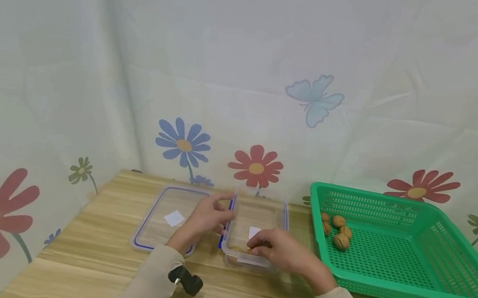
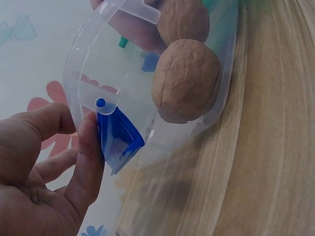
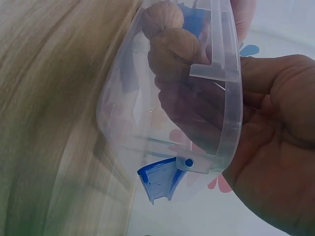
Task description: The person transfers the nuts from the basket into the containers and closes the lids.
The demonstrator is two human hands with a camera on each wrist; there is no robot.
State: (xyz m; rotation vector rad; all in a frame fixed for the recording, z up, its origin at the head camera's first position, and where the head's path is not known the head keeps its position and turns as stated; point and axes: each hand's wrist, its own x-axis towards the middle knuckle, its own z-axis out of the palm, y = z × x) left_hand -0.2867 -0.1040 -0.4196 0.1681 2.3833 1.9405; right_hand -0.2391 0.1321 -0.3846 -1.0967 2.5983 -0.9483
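Observation:
A clear plastic box point(image 1: 251, 259) with blue side latches stands lidless on the table. My left hand point(image 1: 213, 212) is at its left side, thumb and fingers pinching the wall by a blue latch point(image 2: 115, 137). Over the front rim, my right hand point(image 1: 284, 249) reaches down into the box, and its fingers hold a walnut point(image 3: 174, 51) low inside. Another walnut point(image 2: 187, 81) lies beside that one on the box floor, seen through the wall in the left wrist view. A white label point(image 1: 254, 232) shows in the box.
Left of the box lies its clear lid point(image 1: 148, 220) with a blue seal and a white label point(image 1: 174, 218). To the right stands a green plastic basket point(image 1: 407, 290) with several walnuts point(image 1: 341, 242) at its left end. A flowered curtain point(image 1: 237, 93) hangs behind the wooden table point(image 1: 82, 254).

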